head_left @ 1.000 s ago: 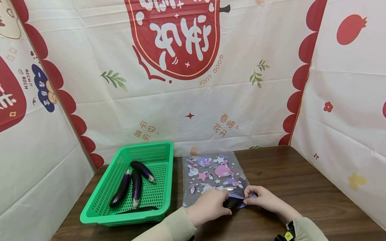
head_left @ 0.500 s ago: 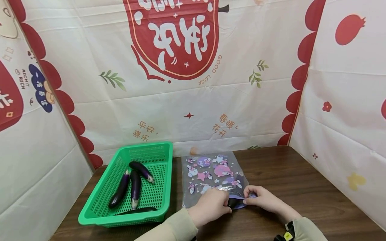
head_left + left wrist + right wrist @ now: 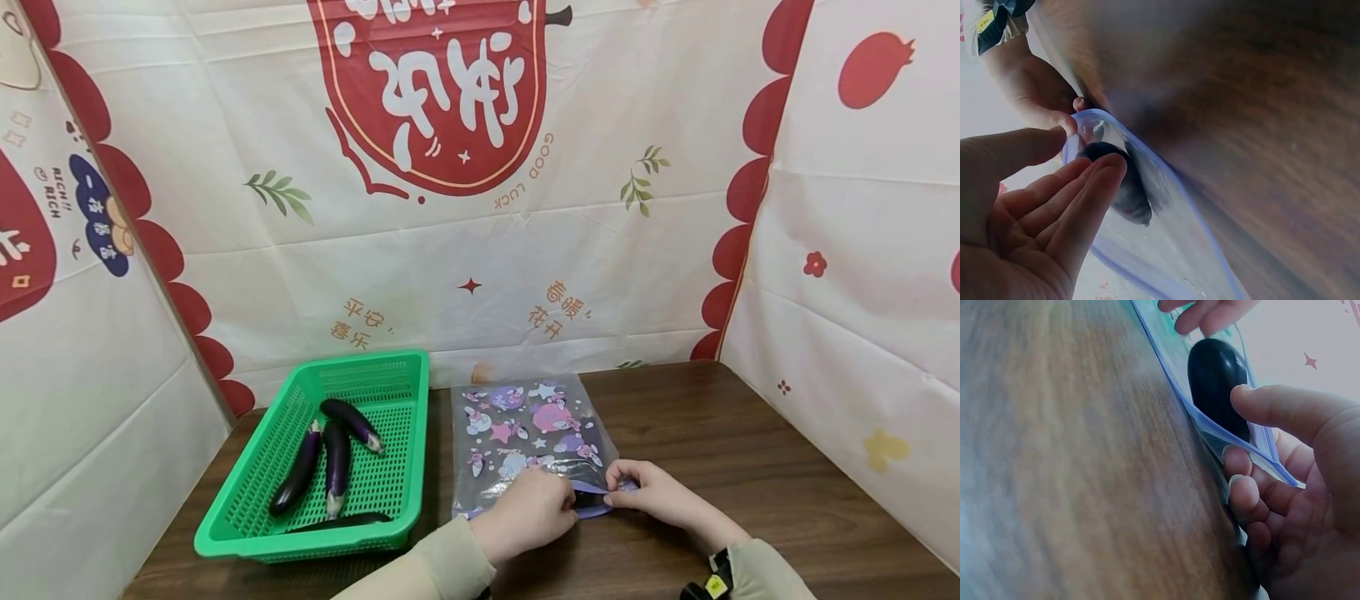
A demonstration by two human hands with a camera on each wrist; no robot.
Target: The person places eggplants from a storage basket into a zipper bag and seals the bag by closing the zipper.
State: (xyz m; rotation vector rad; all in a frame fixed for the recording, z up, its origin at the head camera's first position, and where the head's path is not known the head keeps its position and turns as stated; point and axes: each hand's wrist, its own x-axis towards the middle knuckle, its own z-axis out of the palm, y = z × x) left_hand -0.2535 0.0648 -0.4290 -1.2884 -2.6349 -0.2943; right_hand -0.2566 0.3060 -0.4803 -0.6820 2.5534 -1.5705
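A clear zip bag [image 3: 517,433] with a purple-edged mouth and cartoon print lies flat on the table, its mouth toward me. Inside the mouth sits a dark eggplant [image 3: 1216,381], rounded end outward. My left hand [image 3: 528,510] is at the opening, fingers [image 3: 1088,209] extended over the eggplant's end and thumb apart from it. At the right corner of the mouth, my right hand [image 3: 651,493] pinches the bag's edge, holding it parted. In the head view the left hand hides most of the eggplant.
A green plastic basket [image 3: 315,546] stands on the left of the wooden table [image 3: 690,417], holding several eggplants [image 3: 339,462]. White printed cloth [image 3: 480,242] hangs behind and at both sides of the table.
The eggplant has slid farther into the bag, and less of it shows at the mouth. My left hand has shifted slightly and no longer grips it. The right hand keeps its place.
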